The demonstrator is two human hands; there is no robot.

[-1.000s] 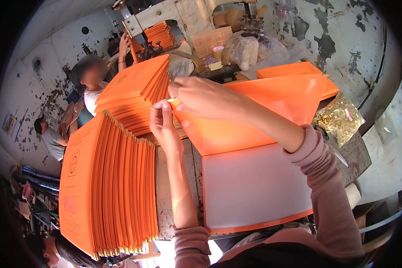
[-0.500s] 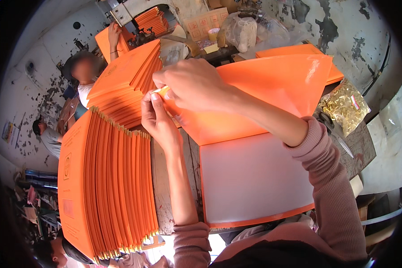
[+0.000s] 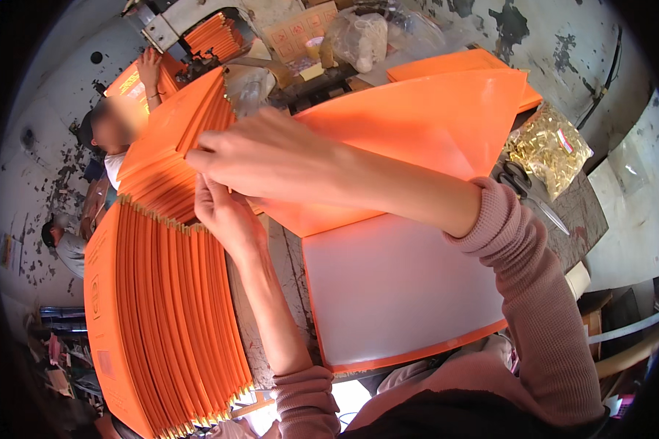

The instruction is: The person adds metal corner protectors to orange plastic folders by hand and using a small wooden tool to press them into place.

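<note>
An orange folder [image 3: 410,293] lies spread on the table before me, its pale inner side up and its orange cover [image 3: 417,124] raised. At the cover's left corner my two hands meet. My left hand [image 3: 231,219] pinches that corner from below. Over it, my right hand [image 3: 263,154] bends its fingers closed around the same corner, hiding most of the fingertips. A tiny pale bit shows between the hands. To their left stands a tightly packed row of orange folders [image 3: 168,314] with gold metal corners. Another stack of orange folders [image 3: 172,146] rises behind it.
Right of the folder sit a clear bag [image 3: 549,150] of small gold metal pieces and dark-handled scissors [image 3: 520,179]. More orange folders [image 3: 461,66] lie at the back. A co-worker's hand [image 3: 149,69] is by a machine [image 3: 165,33] at the far left.
The view has shifted, so most things appear farther left. My hands have moved lower and left with the cover's corner. My right hand now covers the left fingertips more.
</note>
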